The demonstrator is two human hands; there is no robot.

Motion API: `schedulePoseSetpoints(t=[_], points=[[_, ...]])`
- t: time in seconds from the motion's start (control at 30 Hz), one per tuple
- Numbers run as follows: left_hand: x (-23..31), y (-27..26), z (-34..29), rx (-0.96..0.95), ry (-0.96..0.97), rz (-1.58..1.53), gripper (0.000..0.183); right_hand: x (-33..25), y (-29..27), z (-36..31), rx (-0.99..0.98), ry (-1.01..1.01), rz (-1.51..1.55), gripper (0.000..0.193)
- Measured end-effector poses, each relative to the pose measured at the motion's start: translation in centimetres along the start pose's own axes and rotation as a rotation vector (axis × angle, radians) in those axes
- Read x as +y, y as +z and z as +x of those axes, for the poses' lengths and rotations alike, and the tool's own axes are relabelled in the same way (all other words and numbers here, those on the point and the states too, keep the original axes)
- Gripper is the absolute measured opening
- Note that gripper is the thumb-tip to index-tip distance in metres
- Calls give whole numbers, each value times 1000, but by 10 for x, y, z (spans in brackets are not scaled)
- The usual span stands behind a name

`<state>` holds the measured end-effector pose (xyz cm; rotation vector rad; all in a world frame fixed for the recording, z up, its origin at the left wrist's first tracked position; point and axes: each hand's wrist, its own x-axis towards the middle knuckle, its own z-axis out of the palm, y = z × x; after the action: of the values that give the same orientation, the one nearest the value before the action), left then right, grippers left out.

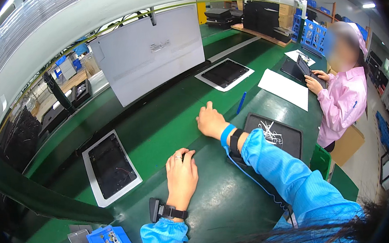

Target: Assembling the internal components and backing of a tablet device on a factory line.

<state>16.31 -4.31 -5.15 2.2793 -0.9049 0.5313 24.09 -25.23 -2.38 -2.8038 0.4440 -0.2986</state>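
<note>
My left hand (182,176) rests over the edge of the dark green bench (214,184), its fingers curled under with the tips mostly hidden. A small dark spot shows between its fingers; I cannot tell what it is. My right hand (210,122) reaches farther out over the green conveyor belt (167,124), fingers bent and apart, with nothing visible in them. Both hands are off the black panel-like device (111,166), which lies on a white sheet to the left. Another black device (224,74) on a white sheet lies farther along the belt.
Beside my right forearm sit a black tray (293,145) with white strips and a blue pen (241,102). A blue bin (127,238) of small parts stands lower left. A large white board (151,51) rises behind the belt. At right, a co-worker in pink (342,94) holds a dark device.
</note>
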Motion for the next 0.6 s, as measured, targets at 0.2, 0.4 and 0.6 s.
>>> schedulePoseSetpoints(t=[0.2, 0.4, 0.6], points=[[0, 2, -1, -4, -7, -10, 26, 41, 3, 55, -32, 119, -423, 51], [1, 4, 4, -4, 2, -14, 27, 59, 4, 70, -19, 171, -328, 45], [2, -1, 1, -14, -11, 7, 27, 47, 2, 66, -38, 177, -277, 41]])
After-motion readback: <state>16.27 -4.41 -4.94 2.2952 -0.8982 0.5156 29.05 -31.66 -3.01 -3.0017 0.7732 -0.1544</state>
